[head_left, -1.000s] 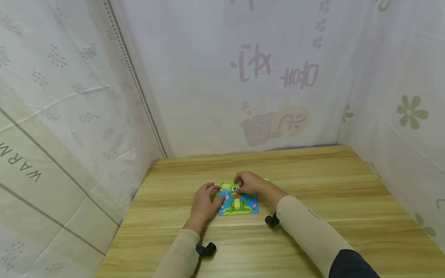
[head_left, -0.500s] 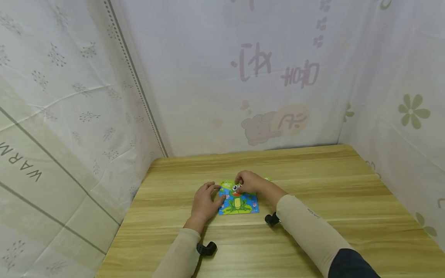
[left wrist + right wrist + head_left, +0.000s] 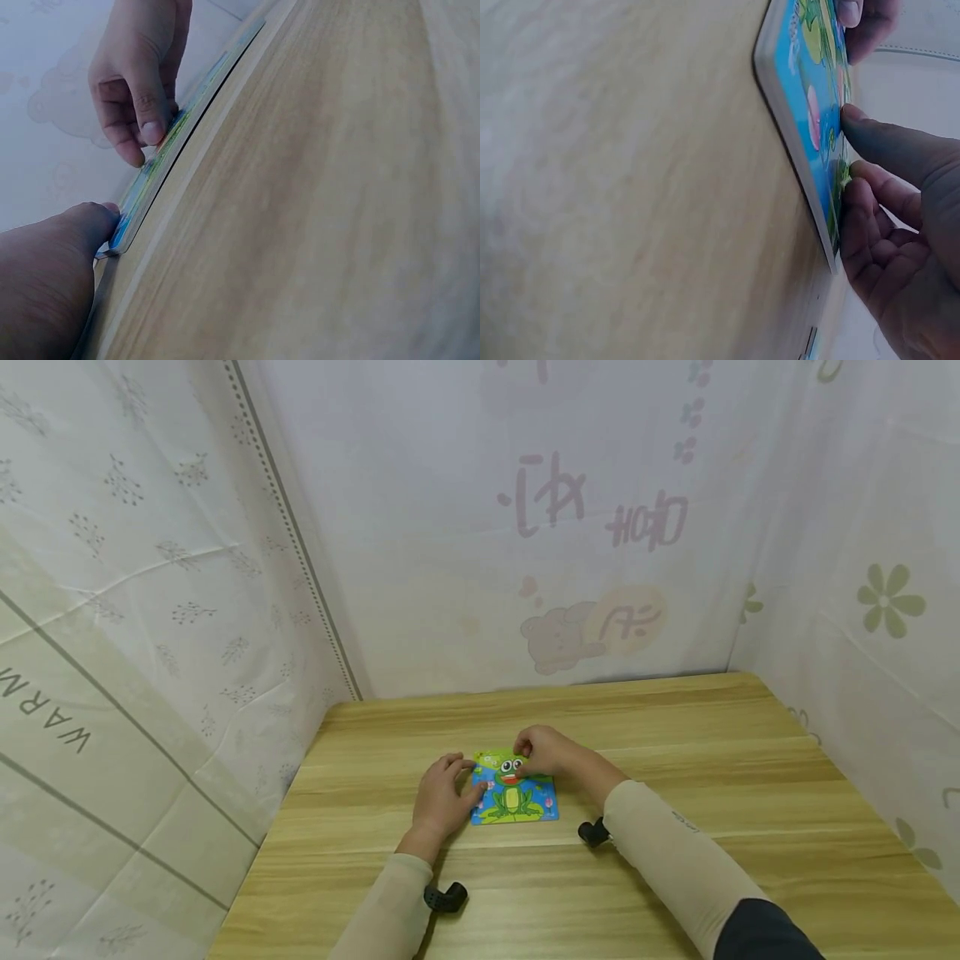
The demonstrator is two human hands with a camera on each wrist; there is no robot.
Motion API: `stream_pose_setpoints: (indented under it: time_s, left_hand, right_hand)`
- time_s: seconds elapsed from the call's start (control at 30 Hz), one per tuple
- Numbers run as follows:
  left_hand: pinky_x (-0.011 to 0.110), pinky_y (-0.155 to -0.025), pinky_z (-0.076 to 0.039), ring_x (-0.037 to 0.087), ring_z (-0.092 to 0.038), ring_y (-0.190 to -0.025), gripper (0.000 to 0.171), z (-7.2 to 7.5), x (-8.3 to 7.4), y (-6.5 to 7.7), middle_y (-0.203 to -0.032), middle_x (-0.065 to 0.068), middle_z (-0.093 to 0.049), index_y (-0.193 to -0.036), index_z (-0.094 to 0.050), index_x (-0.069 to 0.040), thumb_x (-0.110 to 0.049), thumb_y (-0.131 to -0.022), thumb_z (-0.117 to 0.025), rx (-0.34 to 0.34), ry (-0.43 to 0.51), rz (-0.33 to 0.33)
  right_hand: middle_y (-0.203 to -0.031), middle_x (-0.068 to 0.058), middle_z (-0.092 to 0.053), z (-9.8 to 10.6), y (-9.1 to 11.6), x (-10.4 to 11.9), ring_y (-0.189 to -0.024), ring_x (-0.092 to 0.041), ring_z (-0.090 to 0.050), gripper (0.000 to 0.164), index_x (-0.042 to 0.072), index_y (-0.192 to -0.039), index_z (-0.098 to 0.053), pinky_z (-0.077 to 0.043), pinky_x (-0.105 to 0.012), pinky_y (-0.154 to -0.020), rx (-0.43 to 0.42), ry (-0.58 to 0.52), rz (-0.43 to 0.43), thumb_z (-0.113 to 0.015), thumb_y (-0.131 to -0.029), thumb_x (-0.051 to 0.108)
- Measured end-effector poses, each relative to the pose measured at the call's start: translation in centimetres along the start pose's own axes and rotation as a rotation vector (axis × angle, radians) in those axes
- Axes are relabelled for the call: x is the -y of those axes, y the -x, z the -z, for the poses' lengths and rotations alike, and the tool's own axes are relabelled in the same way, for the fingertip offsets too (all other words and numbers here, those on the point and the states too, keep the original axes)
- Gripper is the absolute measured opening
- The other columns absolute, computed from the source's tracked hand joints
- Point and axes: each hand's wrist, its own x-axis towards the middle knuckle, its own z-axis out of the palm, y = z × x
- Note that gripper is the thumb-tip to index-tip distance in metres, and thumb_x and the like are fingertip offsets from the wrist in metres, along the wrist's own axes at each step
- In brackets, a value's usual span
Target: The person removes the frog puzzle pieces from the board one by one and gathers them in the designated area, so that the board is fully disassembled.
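Observation:
A blue and green frog jigsaw puzzle (image 3: 512, 806) lies flat on the wooden table. At its left edge rests my left hand (image 3: 440, 795), thumb on the printed face and index finger near the upper left corner. My right hand (image 3: 549, 753) bends over the upper right part. Its thumb and index fingertip touch the puzzle beside the frog's eyes, with a gap between them. In the right wrist view, a small green bit shows by the right index fingertip (image 3: 860, 169); I cannot tell whether a piece is pinched. The upper right corner is hidden by this hand.
The wooden table (image 3: 675, 727) reaches back to a printed curtain (image 3: 450, 527), with more cloth hanging at both sides. A thin flat thing (image 3: 810, 342) lies farther off on the table in the right wrist view. Black wrist cameras sit on both wrists.
My right hand has shifted slightly to the right, uncovering more of the frog's face. A green bit beyond that hand no longer shows. The left hand stays in place.

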Motion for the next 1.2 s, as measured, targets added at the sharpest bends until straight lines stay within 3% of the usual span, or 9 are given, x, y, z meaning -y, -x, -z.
stream_pose_setpoints:
  time_s: [0.23,0.77,1.0,1.2]
  left_hand:
    - [0.054,-0.117,-0.041,0.033,-0.049,-0.140,0.044,-0.05,0.00,-0.05,-0.149,0.007,-0.056,-0.130,-0.070,-0.021,-0.047,-0.095,-0.077,0.005,-0.008,-0.005]
    - [0.055,-0.117,-0.040,0.034,-0.049,-0.140,0.045,0.20,-0.15,-0.09,-0.149,0.007,-0.056,-0.130,-0.071,-0.020,-0.047,-0.095,-0.077,0.006,0.012,-0.002]
    - [0.055,-0.116,-0.041,0.034,-0.051,-0.139,0.044,0.06,-0.15,0.00,-0.148,0.008,-0.057,-0.129,-0.072,-0.019,-0.045,-0.095,-0.078,-0.011,0.012,-0.009]
    - [0.054,-0.116,-0.041,0.033,-0.051,-0.139,0.045,-0.14,0.01,-0.10,-0.148,0.008,-0.057,-0.129,-0.072,-0.020,-0.047,-0.094,-0.078,-0.014,0.007,0.003]
  right_hand:
    - [-0.096,-0.005,-0.063,0.05,0.16,0.04,-0.086,-0.018,-0.056,0.034,0.006,-0.113,-0.070,-0.052,-0.033,-0.078,0.022,-0.032,-0.003,-0.088,-0.087,0.017]
    - [-0.109,-0.002,-0.062,0.13,-0.11,0.07,-0.103,-0.020,-0.058,0.043,0.006,-0.119,-0.067,-0.054,-0.038,-0.096,0.023,-0.041,-0.013,-0.090,-0.086,0.019]
    - [-0.100,-0.003,-0.062,0.02,-0.21,-0.30,-0.093,-0.020,-0.058,0.038,0.007,-0.114,-0.066,-0.054,-0.034,-0.086,0.016,-0.050,0.005,-0.090,-0.085,0.014]
    - [-0.097,-0.007,-0.063,0.41,0.13,-0.31,-0.087,-0.019,-0.056,0.028,0.002,-0.118,-0.066,-0.053,-0.033,-0.078,0.011,-0.063,0.052,-0.077,-0.092,-0.001]
